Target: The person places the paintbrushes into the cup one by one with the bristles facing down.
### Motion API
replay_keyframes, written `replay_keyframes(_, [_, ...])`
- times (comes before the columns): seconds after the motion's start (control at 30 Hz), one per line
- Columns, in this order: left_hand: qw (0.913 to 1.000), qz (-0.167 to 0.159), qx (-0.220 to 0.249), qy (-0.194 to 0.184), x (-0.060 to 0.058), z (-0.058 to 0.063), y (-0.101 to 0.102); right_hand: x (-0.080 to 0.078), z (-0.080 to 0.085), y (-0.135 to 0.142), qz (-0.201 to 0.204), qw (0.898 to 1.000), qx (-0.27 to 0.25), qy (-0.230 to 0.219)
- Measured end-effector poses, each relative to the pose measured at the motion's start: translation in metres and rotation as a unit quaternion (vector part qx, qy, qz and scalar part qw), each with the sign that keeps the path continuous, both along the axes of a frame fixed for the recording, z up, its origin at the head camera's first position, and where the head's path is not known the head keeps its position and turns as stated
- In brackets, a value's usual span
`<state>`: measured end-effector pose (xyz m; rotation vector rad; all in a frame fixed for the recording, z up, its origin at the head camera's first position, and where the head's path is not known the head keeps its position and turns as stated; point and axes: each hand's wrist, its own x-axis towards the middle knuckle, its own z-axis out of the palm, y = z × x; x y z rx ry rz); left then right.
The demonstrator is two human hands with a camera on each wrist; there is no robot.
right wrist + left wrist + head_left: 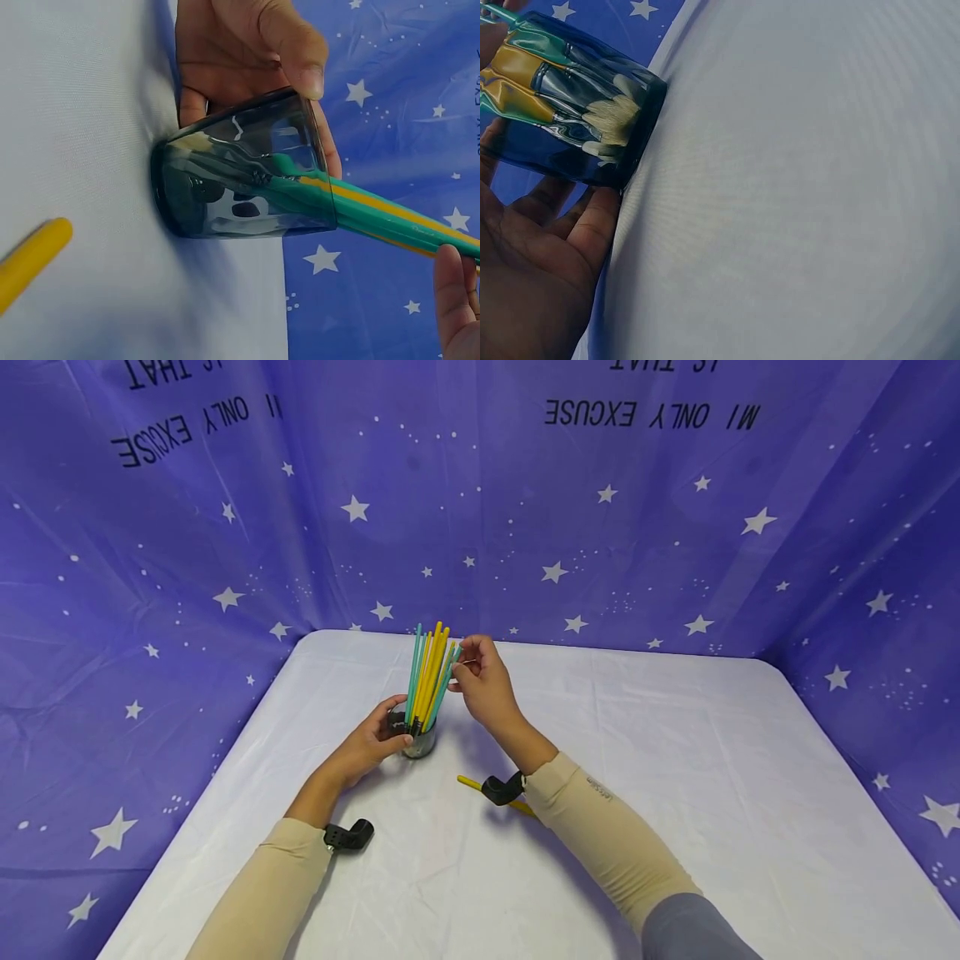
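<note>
A clear, smoky glass tumbler [422, 745] stands on the table with several paintbrushes in it, bristles down. Their yellow handles [430, 681] and teal handles [412, 672] fan out above the rim. My left hand [366, 748] holds the tumbler round its side, thumb near the rim. Pale bristles [613, 120] show through the glass in the left wrist view. At the upper right of the bunch, my right hand [487, 685] pinches a teal-green paintbrush [390, 226] high on its handle; the brush's lower end is inside the tumbler.
A yellow handle [469, 783] lies on the white-covered table [712, 793], partly hidden beneath the right wrist's black camera [502, 789]. Another black camera [349, 836] sits on the left wrist. Purple star-printed cloth [480, 527] surrounds the table's back and sides.
</note>
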<state>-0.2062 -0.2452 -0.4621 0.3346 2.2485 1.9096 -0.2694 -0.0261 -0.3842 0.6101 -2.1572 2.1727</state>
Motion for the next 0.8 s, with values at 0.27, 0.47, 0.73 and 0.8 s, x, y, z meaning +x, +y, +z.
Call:
replay_keyframes(0.27, [1.0000, 0.004, -0.004, -0.006, 0.000, 0.001, 0.000, 0.000, -0.002, 0.005, 0.013, 1.000, 0.011, 0.004])
replay_keyframes(0.47, [1.0000, 0.001, 0.000, -0.005, 0.000, 0.001, 0.001, 0.000, -0.007, 0.015, 0.020, 0.999, 0.026, -0.003])
replay_keyframes(0.73, [1.0000, -0.001, -0.001, -0.004, 0.001, 0.002, 0.000, 0.000, -0.022, 0.031, 0.036, 0.995, 0.087, -0.023])
replay_keyframes(0.8, [1.0000, -0.003, 0.000, -0.004, 0.001, 0.002, 0.001, 0.000, -0.027, 0.035, 0.048, 0.992, 0.110, -0.031])
